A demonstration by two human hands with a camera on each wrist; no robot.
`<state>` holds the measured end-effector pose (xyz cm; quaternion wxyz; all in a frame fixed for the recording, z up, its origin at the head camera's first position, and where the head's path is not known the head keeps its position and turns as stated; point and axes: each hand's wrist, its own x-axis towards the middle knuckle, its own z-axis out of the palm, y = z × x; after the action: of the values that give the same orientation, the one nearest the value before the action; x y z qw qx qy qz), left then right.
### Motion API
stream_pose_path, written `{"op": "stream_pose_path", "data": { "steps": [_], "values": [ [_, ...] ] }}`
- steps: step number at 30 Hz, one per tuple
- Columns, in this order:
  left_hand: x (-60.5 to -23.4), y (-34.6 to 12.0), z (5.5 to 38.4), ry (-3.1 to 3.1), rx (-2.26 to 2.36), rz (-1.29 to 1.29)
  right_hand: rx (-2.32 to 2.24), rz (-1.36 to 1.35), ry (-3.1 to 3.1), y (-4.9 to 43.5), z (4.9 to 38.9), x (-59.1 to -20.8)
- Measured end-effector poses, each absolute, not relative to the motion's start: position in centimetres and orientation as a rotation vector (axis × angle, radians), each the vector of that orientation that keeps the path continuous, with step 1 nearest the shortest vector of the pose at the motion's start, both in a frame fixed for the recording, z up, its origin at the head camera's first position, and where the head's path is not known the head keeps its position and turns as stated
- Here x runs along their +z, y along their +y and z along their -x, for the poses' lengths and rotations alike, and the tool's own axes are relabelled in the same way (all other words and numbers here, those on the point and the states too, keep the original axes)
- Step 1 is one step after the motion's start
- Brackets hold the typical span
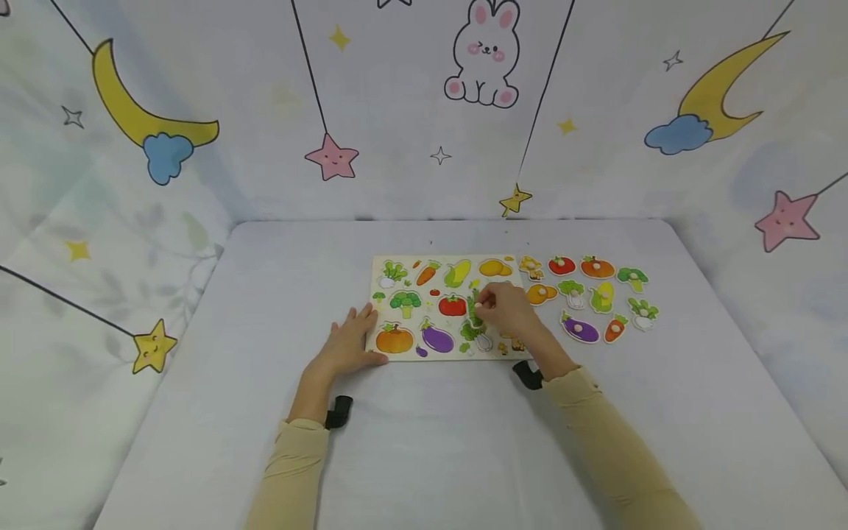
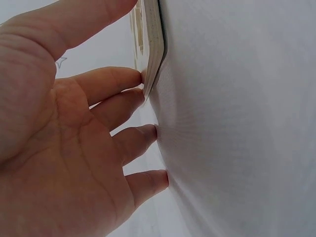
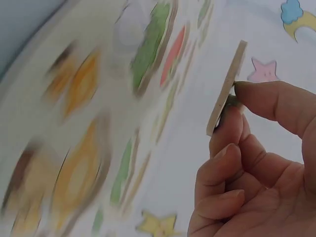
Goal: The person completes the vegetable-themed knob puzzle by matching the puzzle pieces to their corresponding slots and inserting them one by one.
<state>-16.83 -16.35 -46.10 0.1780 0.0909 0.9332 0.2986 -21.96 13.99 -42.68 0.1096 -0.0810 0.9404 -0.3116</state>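
A pale wooden puzzle board (image 1: 380,260) with vegetable pictures lies on the table. My left hand (image 1: 346,344) rests at its left edge, fingers spread and thumb at the near corner. In the left wrist view two fingertips touch the board's edge (image 2: 155,44), and the other two rest on the cloth. Over the right part of the board, my right hand (image 1: 510,311) pinches a green vegetable puzzle piece (image 1: 473,313) by its knob. The right wrist view shows that piece (image 3: 227,89) edge-on, tilted and apart from the board; its picture is turned away.
Several loose pieces lie right of the board, among them a tomato (image 1: 562,266), a pumpkin (image 1: 598,267), a broccoli (image 1: 633,278), a corn (image 1: 602,298), an eggplant (image 1: 580,329) and a carrot (image 1: 615,329). White cloth covers the table (image 1: 437,442); a printed curtain hangs behind.
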Motion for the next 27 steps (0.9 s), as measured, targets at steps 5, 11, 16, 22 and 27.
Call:
{"op": "stream_pose_path", "data": {
  "steps": [5,11,16,22,27],
  "values": [
    [-46.6,-16.1,16.8,2.645,0.831,-0.248,-0.983,0.291,2.705,10.3,24.2,-43.1],
    [-47.0,-15.7,16.7,2.640,0.832,-0.248,-1.000,0.294,2.699,8.1,26.2,-42.7],
    [-46.8,-15.7,16.8,2.648,0.823,-0.245,-1.020,0.271,2.676,8.2,26.6,-42.5],
    [-46.4,-16.2,16.9,2.662,0.825,-0.239,-1.019,0.245,2.681,9.2,26.8,-42.7],
    [-46.3,-16.2,16.8,2.666,0.833,-0.247,-0.982,0.209,2.717,11.4,26.8,-43.4]
  ]
}}
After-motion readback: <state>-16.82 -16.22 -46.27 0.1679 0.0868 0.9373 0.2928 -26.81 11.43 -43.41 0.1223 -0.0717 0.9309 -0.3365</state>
